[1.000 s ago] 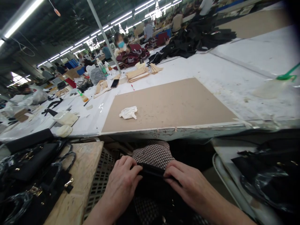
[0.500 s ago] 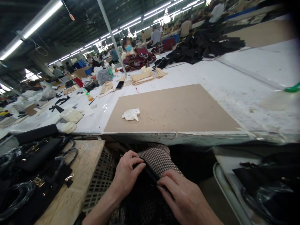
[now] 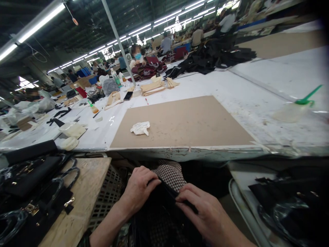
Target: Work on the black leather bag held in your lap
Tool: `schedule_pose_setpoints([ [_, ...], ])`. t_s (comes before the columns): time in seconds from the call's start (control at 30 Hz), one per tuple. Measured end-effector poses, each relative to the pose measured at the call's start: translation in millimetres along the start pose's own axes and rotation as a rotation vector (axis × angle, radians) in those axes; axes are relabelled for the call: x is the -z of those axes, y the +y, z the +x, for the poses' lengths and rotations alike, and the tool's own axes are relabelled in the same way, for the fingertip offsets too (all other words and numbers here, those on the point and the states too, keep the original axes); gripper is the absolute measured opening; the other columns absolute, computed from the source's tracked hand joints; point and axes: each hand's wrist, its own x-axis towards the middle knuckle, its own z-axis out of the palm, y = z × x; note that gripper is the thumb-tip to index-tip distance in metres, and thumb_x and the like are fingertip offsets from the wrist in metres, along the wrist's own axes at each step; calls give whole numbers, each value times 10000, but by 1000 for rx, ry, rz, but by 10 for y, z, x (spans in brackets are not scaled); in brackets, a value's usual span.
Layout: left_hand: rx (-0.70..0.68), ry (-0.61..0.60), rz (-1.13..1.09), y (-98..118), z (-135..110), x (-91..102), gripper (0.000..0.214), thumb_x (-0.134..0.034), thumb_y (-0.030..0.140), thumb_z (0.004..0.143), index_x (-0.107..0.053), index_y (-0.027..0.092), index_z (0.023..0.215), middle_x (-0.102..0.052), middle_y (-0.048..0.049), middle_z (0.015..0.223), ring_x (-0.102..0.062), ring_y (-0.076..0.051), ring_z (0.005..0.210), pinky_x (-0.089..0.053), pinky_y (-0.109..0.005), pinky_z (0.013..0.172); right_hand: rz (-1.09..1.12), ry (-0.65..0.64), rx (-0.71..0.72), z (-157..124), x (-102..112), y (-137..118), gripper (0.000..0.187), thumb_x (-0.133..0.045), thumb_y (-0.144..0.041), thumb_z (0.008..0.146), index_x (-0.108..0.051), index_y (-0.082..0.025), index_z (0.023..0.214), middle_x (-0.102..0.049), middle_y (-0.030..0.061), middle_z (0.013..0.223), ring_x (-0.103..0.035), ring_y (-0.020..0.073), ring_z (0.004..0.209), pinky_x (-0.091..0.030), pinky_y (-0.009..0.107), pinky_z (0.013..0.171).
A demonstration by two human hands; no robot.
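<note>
A black bag (image 3: 161, 206) lies in my lap over the checkered cloth (image 3: 171, 171) on my legs. Its upper edge is stretched between my hands, below the table's front edge. My left hand (image 3: 140, 183) pinches that edge at its far left part, thumb against fingers. Nearer to me, my right hand (image 3: 202, 207) grips the same edge between thumb and fingertips. Most of the bag is too dark to make out, and its lower part is hidden by shadow and my forearms.
Black handbags (image 3: 31, 171) with gold clasps lie on a wooden board (image 3: 84, 185) at left; more black bags (image 3: 288, 202) lie at right. On the white table (image 3: 264, 113) are a brown board (image 3: 185, 123), crumpled white paper (image 3: 140, 128) and a phone (image 3: 128, 95). People work farther back.
The bag's edge, rolled together before, now looks more spread between my hands. My right hand has shifted slightly right. The view has turned a little, moving the table leftward in the picture.
</note>
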Motion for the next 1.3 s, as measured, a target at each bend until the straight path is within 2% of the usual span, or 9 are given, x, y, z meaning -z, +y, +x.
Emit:
schedule_pose_setpoints([
  [0.13, -50, -31, 67, -40, 61, -4, 72, -662, 247, 885, -630, 193, 849, -657, -7, 859, -549, -182, 862, -403, -332, 806, 16, -17, -2, 21, 50, 10, 132, -531, -111, 926, -596, -223, 899, -615, 17, 892, -614, 166, 768, -490, 277, 666],
  [0.23, -120, -78, 89, -46, 128, 31, 96, -607, 266, 924, -625, 189, 869, -638, -12, 873, -548, -176, 866, -402, -331, 813, 2, -46, -2, 25, 87, 46, 144, -522, -105, 936, -596, -225, 904, -602, 18, 923, -604, 161, 798, -487, 273, 689],
  [0.33, -181, -134, 19, -31, 198, 60, 175, -511, 290, 980, -643, 204, 903, -632, -12, 914, -552, -162, 895, -406, -325, 857, -50, -74, 0, 9, 107, 108, 177, -502, -106, 953, -618, -238, 958, -588, 26, 976, -593, 164, 833, -485, 277, 710],
  [0.5, -284, -216, -107, 13, 294, 8, 115, -565, 281, 952, -660, 226, 987, -615, -24, 1060, -544, -166, 1002, -421, -303, 893, -116, -99, -8, -26, 118, 182, 177, -513, -123, 961, -629, -248, 1010, -576, 30, 1011, -587, 175, 877, -482, 284, 719],
  [0.67, -324, -223, -60, 53, 395, -66, 136, -558, 303, 956, -652, 217, 910, -612, -17, 997, -555, -160, 942, -431, -293, 832, -94, -93, -31, -41, 121, 180, 166, -513, -140, 968, -623, -250, 1028, -575, 30, 1034, -585, 174, 899, -485, 290, 749],
  [0.8, -445, -221, 108, 84, 453, -112, 135, -516, 250, 972, -631, 205, 917, -614, -19, 966, -556, -172, 922, -409, -314, 804, -75, -44, -32, -77, 114, 198, 178, -495, -141, 977, -610, -244, 1066, -574, 42, 1068, -589, 178, 919, -490, 299, 762],
  [0.93, -542, -166, 192, 91, 464, -193, 225, -422, 200, 994, -625, 181, 900, -620, -35, 909, -549, -175, 857, -399, -320, 744, -54, -15, -37, -117, 131, 214, 182, -486, -133, 975, -616, -233, 1054, -582, 47, 1058, -597, 178, 909, -499, 299, 761],
  [1.17, -483, -149, 70, 88, 428, -231, 171, -478, 223, 976, -620, 172, 895, -608, -44, 930, -556, -163, 880, -449, -279, 781, -11, -15, -35, -130, 151, 225, 172, -495, -149, 982, -625, -234, 1055, -585, 41, 1053, -591, 173, 912, -499, 295, 773],
  [1.3, -495, -170, 101, 97, 437, -230, 198, -454, 218, 981, -594, 169, 850, -593, -41, 907, -550, -165, 865, -456, -287, 786, -7, -15, -41, -146, 132, 250, 186, -496, -141, 982, -626, -240, 1070, -580, 42, 1076, -588, 171, 936, -495, 294, 792],
])
